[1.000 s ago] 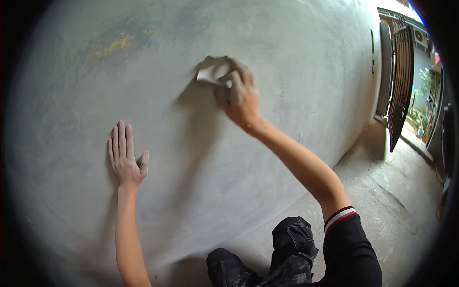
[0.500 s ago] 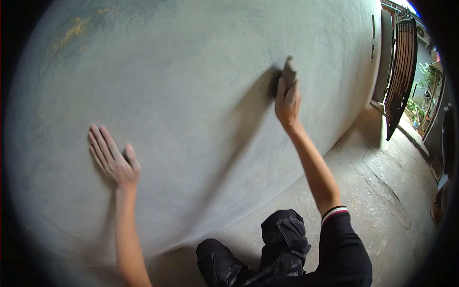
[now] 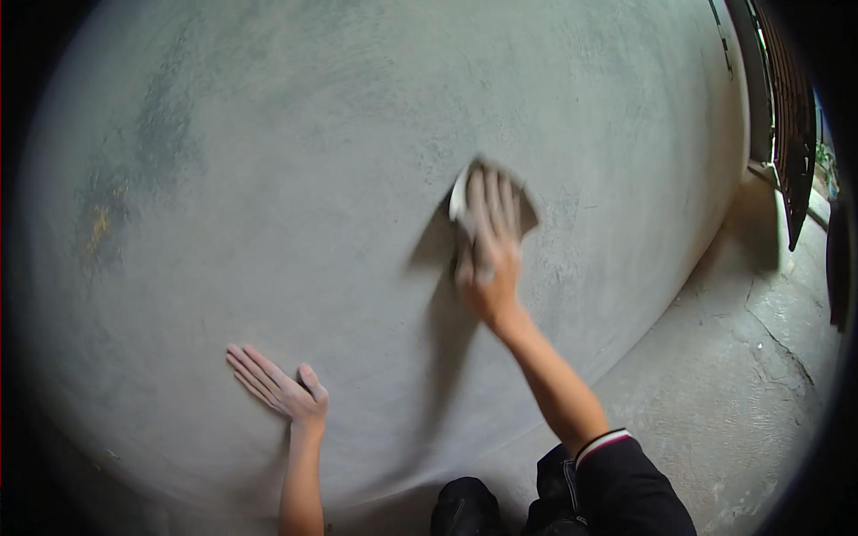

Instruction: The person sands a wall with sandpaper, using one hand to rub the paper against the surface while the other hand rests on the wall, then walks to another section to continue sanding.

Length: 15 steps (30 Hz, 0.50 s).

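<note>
My right hand (image 3: 493, 255) presses a sheet of sandpaper (image 3: 527, 213) against a grey plastered wall (image 3: 313, 223). Its fingers are stretched over the sheet, and a pale edge of the sheet shows left of them. Motion blurs the hand and sheet a little. Lower on the wall, to the left, my left hand (image 3: 281, 389) rests with its fingers extended and its thumb apart, holding nothing. Both hands look dusty.
Darker rough patches and a yellow stain (image 3: 98, 228) mark the wall's left part. A cracked concrete floor (image 3: 688, 402) runs along its foot. A dark slatted gate (image 3: 791, 125) stands at the far right. My dark-trousered knees (image 3: 465, 509) are below.
The view has tilted. My right hand, seen edge-on before, now shows its back with fingers spread over the sandpaper, lower and further left in view. My left hand appears lower and further right.
</note>
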Tool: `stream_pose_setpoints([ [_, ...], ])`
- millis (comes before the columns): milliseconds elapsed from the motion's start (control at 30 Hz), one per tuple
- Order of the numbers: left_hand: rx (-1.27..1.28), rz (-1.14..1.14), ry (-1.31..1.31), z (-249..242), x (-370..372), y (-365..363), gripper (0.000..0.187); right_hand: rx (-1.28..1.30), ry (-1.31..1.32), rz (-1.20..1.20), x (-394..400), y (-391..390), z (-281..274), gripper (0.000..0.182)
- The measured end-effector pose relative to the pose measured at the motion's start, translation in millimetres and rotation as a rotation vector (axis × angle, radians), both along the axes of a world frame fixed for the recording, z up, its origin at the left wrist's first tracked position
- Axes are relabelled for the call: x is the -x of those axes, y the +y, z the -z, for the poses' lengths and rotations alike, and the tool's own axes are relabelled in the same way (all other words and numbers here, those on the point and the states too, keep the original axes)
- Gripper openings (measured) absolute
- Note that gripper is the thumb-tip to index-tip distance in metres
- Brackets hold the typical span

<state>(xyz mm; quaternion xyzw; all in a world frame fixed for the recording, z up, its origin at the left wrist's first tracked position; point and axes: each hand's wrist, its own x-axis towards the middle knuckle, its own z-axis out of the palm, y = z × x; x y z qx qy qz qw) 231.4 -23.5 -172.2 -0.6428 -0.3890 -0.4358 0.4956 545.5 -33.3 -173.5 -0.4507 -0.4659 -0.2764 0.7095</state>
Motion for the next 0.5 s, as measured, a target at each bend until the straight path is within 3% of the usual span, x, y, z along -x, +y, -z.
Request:
stream_pose_setpoints([
  [67,0.02,-0.025,0.077,-3,-4,-5,0.074,0.086,-0.072,-0.084,42,0,69,0.057],
  [133,0.042,-0.048,0.126,1,-6,-1,0.073,0.155,-0.292,-0.066,42,-10,95,0.058],
  [200,0.026,-0.034,0.151,6,-11,-1,0.073,0.16,-0.099,-0.136,15,-15,45,0.06],
  [267,0.015,-0.012,0.166,14,-17,2,0.072,0.06,0.032,-0.06,-16,-13,-7,0.063],
  [333,0.02,-0.009,0.195,17,-17,3,0.07,0.064,0.09,-0.016,-9,-10,-5,0.06],
  [400,0.019,-0.008,0.194,15,-15,3,0.069,0.095,0.008,-0.062,34,-6,48,0.058],
  [433,0.01,-0.003,0.201,14,-15,3,0.068,0.256,-0.128,-0.059,52,-17,75,0.056],
  [500,0.007,0.002,0.196,14,-14,2,0.068,0.223,-0.141,-0.121,44,-18,67,0.058],
])
